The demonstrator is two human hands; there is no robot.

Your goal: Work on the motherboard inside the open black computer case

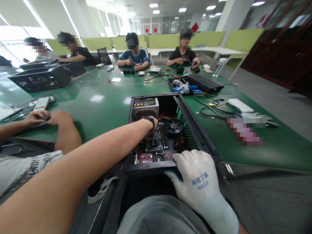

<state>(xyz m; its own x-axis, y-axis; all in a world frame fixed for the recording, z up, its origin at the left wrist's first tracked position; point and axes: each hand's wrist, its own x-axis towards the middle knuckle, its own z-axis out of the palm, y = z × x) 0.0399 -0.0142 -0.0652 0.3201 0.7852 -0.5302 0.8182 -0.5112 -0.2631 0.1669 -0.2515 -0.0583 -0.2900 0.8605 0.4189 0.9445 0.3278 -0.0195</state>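
An open black computer case (pixel 200 130) lies on its side at the table's near edge. My left hand (pixel 154 124), bare with a black band at the wrist, reaches into it near the power supply (pixel 145 107); its fingers are hidden. My right hand (pixel 195 172), in a white glove, grips the near rim of the case, thumb below and fingers over the edge. Inside lie a motherboard (pixel 156 141) and a round black CPU fan (pixel 174 126), with red and yellow wires behind the fan.
On the green table (pixel 102 112), black cables (pixel 209 112), a white box (pixel 240 105) and a glove (pixel 255 117) lie to the right. An open black tray (pixel 180 87) holds gloves and tools. A co-worker's hands (pixel 58 117) are close on my left; several people sit beyond.
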